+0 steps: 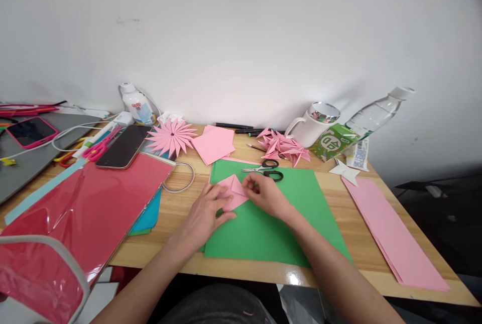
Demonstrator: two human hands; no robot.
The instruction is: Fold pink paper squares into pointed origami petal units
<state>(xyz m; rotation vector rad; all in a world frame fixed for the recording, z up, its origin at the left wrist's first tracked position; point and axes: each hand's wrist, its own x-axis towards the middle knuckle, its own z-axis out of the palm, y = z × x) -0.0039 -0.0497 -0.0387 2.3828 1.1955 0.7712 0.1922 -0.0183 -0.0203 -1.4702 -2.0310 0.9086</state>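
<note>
A small square of pink paper [234,194] with fold lines lies on a green sheet [278,228]. My left hand [206,211] rests on its left side, fingers stretched out and pressing it down, thumb apart. At the right corner, my right hand [265,192] pinches the paper's edge between thumb and fingertips. Just beyond the right hand lie black-handled scissors [268,168], blades pointing left. Behind the green sheet is a stack of pink paper squares [213,144]. Beside that stack stands a folded pink paper star wheel [172,136].
Folded pink pieces [284,147] are heaped near a white mug [314,125], a green box [335,141] and a tilted bottle [380,113]. Long pink strips [395,233] lie right. Leftward are a tape roll [179,177], red paper pack [86,203] and phone [122,147].
</note>
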